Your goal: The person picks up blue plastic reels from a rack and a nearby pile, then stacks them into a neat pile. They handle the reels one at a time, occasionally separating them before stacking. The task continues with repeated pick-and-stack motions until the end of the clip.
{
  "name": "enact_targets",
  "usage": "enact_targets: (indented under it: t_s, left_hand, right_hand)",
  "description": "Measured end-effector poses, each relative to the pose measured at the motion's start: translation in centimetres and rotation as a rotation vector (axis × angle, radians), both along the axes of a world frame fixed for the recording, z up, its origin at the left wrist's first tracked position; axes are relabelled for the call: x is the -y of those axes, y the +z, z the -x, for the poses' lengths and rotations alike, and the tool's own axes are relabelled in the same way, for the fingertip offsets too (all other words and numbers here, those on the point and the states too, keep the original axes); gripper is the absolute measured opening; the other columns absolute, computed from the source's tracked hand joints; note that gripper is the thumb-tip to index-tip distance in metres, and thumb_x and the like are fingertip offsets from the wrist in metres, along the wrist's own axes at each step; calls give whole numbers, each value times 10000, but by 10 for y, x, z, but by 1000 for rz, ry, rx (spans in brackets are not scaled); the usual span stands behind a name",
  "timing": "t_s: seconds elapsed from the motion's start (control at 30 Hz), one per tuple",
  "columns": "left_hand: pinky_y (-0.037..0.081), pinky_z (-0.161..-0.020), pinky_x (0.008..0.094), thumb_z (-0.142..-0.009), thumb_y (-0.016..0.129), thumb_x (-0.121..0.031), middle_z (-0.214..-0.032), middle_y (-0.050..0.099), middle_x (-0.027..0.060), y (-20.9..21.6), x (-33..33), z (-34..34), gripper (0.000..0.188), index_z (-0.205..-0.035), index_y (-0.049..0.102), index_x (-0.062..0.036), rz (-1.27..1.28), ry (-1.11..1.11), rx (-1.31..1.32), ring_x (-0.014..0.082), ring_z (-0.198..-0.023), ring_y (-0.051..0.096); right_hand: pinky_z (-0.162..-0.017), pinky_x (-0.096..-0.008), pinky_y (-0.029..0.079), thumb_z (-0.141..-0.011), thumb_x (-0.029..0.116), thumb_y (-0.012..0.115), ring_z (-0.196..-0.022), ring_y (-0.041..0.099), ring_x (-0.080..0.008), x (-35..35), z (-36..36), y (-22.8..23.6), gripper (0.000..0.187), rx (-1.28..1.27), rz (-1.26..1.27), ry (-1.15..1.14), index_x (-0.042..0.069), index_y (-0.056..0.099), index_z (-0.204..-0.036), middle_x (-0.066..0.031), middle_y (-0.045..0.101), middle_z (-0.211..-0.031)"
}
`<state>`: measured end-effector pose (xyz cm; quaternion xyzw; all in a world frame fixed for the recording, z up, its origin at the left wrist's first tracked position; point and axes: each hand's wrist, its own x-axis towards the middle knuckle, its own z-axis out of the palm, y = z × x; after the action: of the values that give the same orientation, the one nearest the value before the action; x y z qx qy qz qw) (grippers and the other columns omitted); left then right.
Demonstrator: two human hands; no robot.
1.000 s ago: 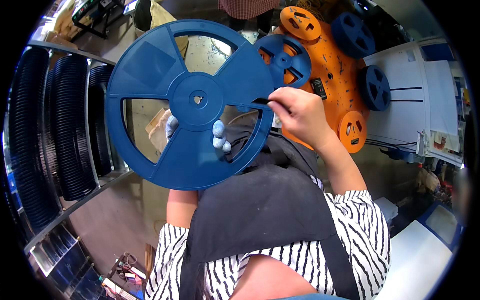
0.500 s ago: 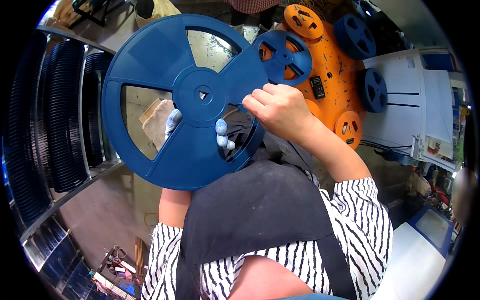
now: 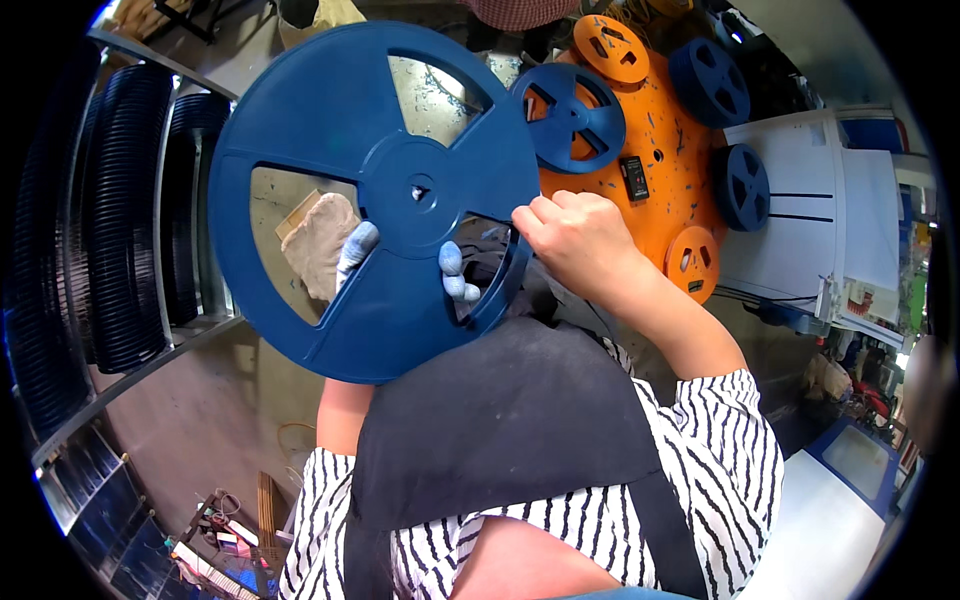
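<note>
A large blue plastic reel point(image 3: 395, 295) with wide cut-outs and a small centre hole is held up before my chest. Behind it is my left hand point(image 3: 452, 264), closed on the reel's lower part. Its fingertips, in a light blue-grey glove or covers, come through two of the cut-outs, while the palm is hidden by the reel. At the reel's right side, my bare right hand point(image 3: 585, 240) has its fingers curled and pinched beside the edge of a cut-out. Whatever sits between those fingertips is too small to make out.
At the right rear is an orange round table point(image 3: 660, 140) bearing a smaller blue reel point(image 3: 572, 117), orange discs point(image 3: 612, 50) and a black device point(image 3: 634, 178). A metal rack point(image 3: 205, 335) on the left holds stacks of dark reels point(image 3: 133, 220). A white cabinet point(image 3: 790, 175) stands far right.
My right hand has shifted a little right and down, outward along the reel's cut-out. The reel appears slightly farther right, with my left hand still gripping it.
</note>
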<state>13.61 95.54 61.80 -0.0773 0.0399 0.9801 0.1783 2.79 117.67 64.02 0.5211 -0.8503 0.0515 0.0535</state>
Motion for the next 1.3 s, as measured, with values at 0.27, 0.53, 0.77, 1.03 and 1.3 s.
enact_targets:
  t_s: [0.27,0.53,0.77,1.03,1.3]
  left_hand:
    - [449,-962,501,-951,469,-445,-1101,590,252,1,4,-4,589,-1368,451,-29,-4,-9,-35,357,-941,632]
    - [438,-979,496,-945,482,-444,-1119,583,252,0,5,-9,596,-1367,448,-24,-12,-14,-53,351,-968,622]
    - [428,-993,492,-939,493,-444,-1134,578,252,-3,9,-13,603,-1366,445,-20,-35,-4,-80,345,-992,613]
    - [416,-1010,488,-933,506,-443,-1153,572,252,-3,11,-18,611,-1365,441,-16,-55,-17,-100,338,-1020,603]
    - [441,-987,502,-807,700,-400,-1113,592,215,-18,18,-15,656,-1322,485,-55,23,110,-274,345,-1088,583]
  right_hand:
    - [-563,-281,468,-718,83,646,-637,572,-161,1,0,14,103,15,182,55,106,592,-802,1,568,-694]
    - [-537,-256,451,-712,120,623,-645,567,-133,22,4,4,70,-113,221,145,138,587,-769,27,534,-670]
    - [-550,-271,463,-713,106,624,-646,586,-142,19,-3,2,73,-72,143,129,127,573,-761,16,546,-673]
    - [-551,-303,469,-701,80,643,-637,585,-163,5,-3,-4,104,-45,49,62,113,563,-759,7,551,-664]
    - [-511,-196,411,-905,80,631,-588,531,-34,12,16,35,47,1001,639,-325,35,632,-890,-2,595,-688]
